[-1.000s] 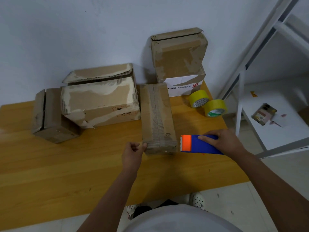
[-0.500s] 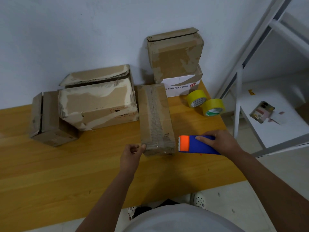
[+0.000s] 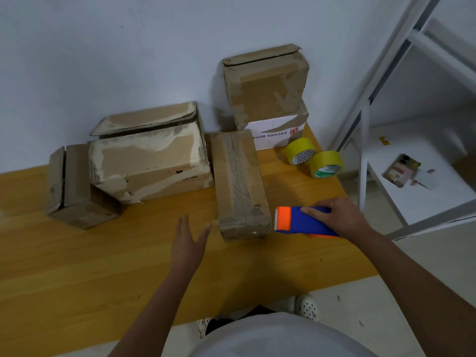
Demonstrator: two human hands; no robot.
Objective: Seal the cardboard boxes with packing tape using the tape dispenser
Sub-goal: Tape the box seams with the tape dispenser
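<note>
A long narrow cardboard box (image 3: pixel 238 181) lies lengthwise on the wooden table (image 3: pixel 77 266), a strip of tape running along its top. My right hand (image 3: pixel 340 217) grips the blue and orange tape dispenser (image 3: pixel 296 221) just right of the box's near end, its orange toothed end facing the box. My left hand (image 3: pixel 188 243) hovers with fingers spread just left of the box's near corner, apart from it.
A large worn box (image 3: pixel 149 163) and a small open box (image 3: pixel 74 186) sit at the left. Two stacked boxes (image 3: pixel 268 99) stand against the wall. Two yellow tape rolls (image 3: pixel 314 158) lie at the table's right edge. A white shelf (image 3: pixel 425 176) stands to the right.
My left hand has let go of the long box's near corner, opened its fingers and drawn back to the left. The right hand with the dispenser has stayed in place.
</note>
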